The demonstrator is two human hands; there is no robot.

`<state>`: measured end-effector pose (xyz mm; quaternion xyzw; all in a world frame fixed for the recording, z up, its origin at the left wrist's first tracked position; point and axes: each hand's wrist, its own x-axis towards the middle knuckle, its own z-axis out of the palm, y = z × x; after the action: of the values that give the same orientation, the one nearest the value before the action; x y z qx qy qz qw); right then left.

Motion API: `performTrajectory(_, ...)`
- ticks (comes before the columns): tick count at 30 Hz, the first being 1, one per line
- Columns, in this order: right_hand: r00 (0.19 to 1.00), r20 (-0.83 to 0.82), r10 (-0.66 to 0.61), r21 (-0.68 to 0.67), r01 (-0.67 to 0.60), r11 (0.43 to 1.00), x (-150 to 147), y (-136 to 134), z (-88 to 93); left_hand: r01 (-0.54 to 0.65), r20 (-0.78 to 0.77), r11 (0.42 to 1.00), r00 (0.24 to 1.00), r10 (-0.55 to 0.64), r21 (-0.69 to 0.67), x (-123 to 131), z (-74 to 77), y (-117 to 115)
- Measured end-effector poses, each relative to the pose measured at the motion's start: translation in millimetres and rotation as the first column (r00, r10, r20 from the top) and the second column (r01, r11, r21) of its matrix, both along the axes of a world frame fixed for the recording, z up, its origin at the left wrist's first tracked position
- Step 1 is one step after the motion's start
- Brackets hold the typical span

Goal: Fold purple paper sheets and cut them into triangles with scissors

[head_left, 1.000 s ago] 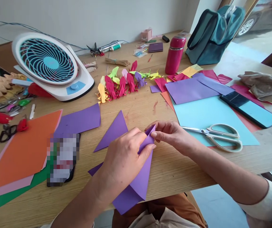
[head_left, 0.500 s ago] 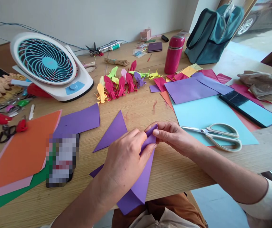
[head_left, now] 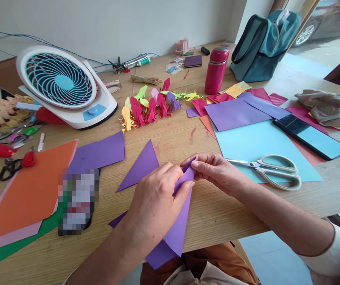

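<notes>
Both hands hold one sheet of purple paper (head_left: 178, 229) near the front edge of the table. My left hand (head_left: 158, 198) pinches its folded upper part, thumb on the near face and fingertips tucked behind. My right hand (head_left: 217, 170) grips the top corner between thumb and fingers. The paper's lower end hangs over the table edge, and part of it is hidden under my left hand and forearm. Just beyond my left hand lies a purple paper triangle (head_left: 140, 164). White-handled scissors (head_left: 261, 166) rest on a light blue sheet (head_left: 244, 146) beside my right hand.
A white fan (head_left: 65, 87) stands at the back left. Folded paper figures (head_left: 149, 105) line the middle back, near a pink bottle (head_left: 216, 71). Orange paper (head_left: 36, 186) and a pixelated object (head_left: 77, 202) lie left. A phone (head_left: 312, 136) and teal bag (head_left: 261, 47) are right.
Both hands keep their hold on the purple paper in nearly the same place. The folded flap at its top looks slightly more open. The view has shifted a little.
</notes>
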<state>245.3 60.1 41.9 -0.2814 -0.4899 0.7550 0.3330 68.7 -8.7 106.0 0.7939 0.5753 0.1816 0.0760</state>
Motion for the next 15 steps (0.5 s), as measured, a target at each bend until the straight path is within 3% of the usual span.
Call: performTrajectory(15,0.997,-0.019,-0.077,-0.087,0.075,0.993,-0.1,-1.9,-0.9,0.011,0.012,0.999,1.000,-0.011,0.035,3.0,2.5,-5.1)
